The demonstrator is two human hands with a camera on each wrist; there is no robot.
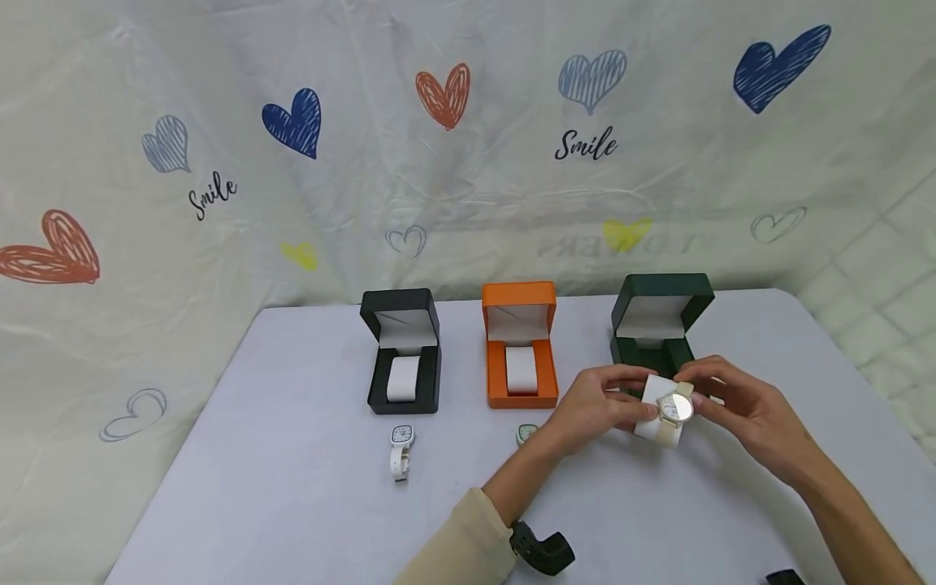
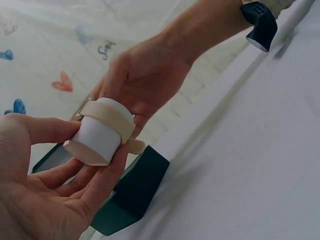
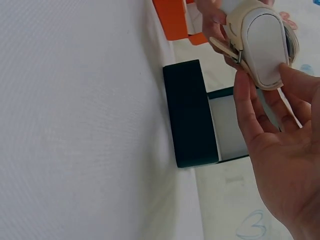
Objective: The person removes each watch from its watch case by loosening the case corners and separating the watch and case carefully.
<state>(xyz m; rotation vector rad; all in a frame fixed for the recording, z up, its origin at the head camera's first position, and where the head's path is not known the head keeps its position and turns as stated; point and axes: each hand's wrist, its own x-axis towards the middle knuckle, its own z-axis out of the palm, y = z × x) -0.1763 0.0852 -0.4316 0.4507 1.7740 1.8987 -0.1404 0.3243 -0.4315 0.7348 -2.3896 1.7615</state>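
Note:
Between both hands is a white watch pillow (image 1: 658,387) with a cream-strapped wristwatch (image 1: 675,408) wrapped around it, its round pale dial turned up. My left hand (image 1: 595,406) pinches the pillow's bare end between thumb and fingers, as the left wrist view shows. At the other end, my right hand (image 1: 753,422) holds the watch and pillow by thumb and fingertips. The strap's buckle (image 3: 237,56) shows in the right wrist view. Just behind the hands stands an open dark green watch box (image 1: 661,286), its lower front partly hidden by them.
To the left stand an open orange box (image 1: 522,400) and an open black box (image 1: 374,398), each holding a white pillow. A white watch (image 1: 400,448) lies before the black box. Another watch (image 1: 526,432), green-faced, is mostly hidden behind my left forearm. A printed curtain (image 1: 497,179) hangs behind the table.

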